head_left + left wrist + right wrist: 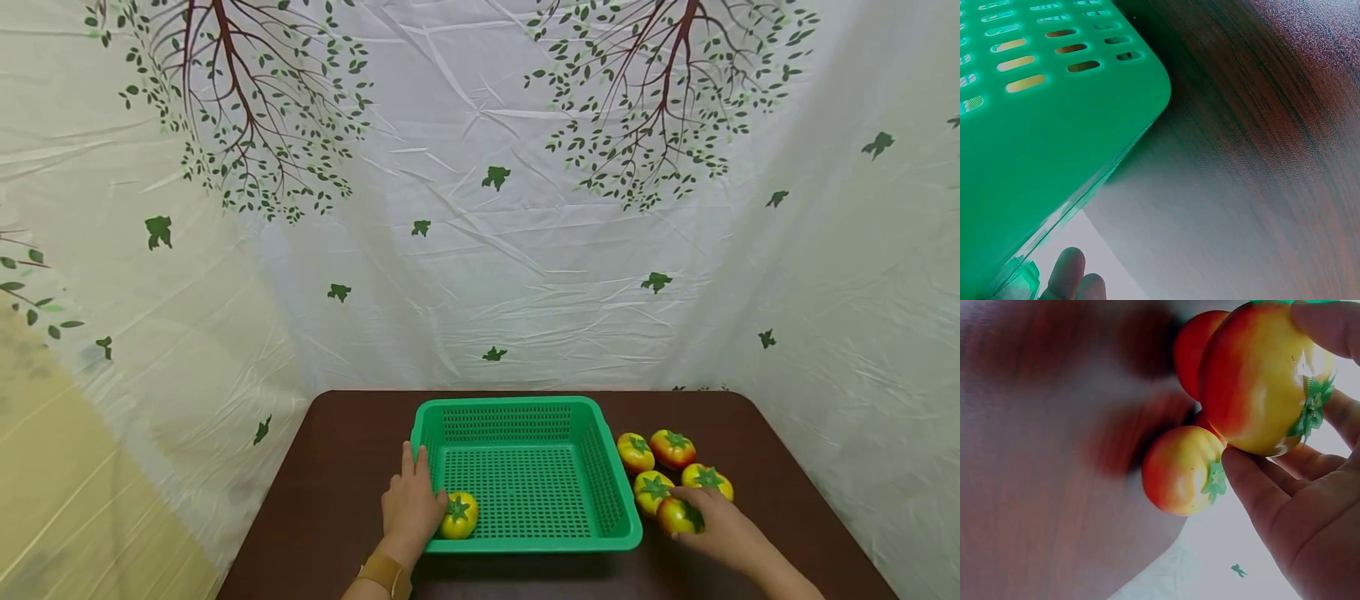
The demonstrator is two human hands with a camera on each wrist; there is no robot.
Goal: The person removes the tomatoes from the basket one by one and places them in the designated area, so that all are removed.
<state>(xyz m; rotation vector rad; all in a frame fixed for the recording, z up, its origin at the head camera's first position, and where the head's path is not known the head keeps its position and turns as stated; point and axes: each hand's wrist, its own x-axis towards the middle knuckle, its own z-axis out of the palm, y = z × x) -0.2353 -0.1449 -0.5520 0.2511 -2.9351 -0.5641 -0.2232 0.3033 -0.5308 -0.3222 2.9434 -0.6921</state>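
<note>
A green plastic basket (536,546) with slotted walls stands on the dark table. At its left side my left hand (411,504) holds the rim, thumb over the inner side and fingers along the outside. Inside the near left corner lies a yellow tomato (458,518), close to that thumb. To the right of the basket, my right hand (723,532) grips a red-and-yellow tomato (1260,381) between thumb and fingers, its green leafy top toward the palm. Several similar tomatoes (672,448) lie grouped just beyond this hand.
The dark wood tabletop (352,467) has rounded far corners. Behind and around it hangs a white curtain (465,275) printed with trees and green leaves. The basket's right wall is right beside the tomato group.
</note>
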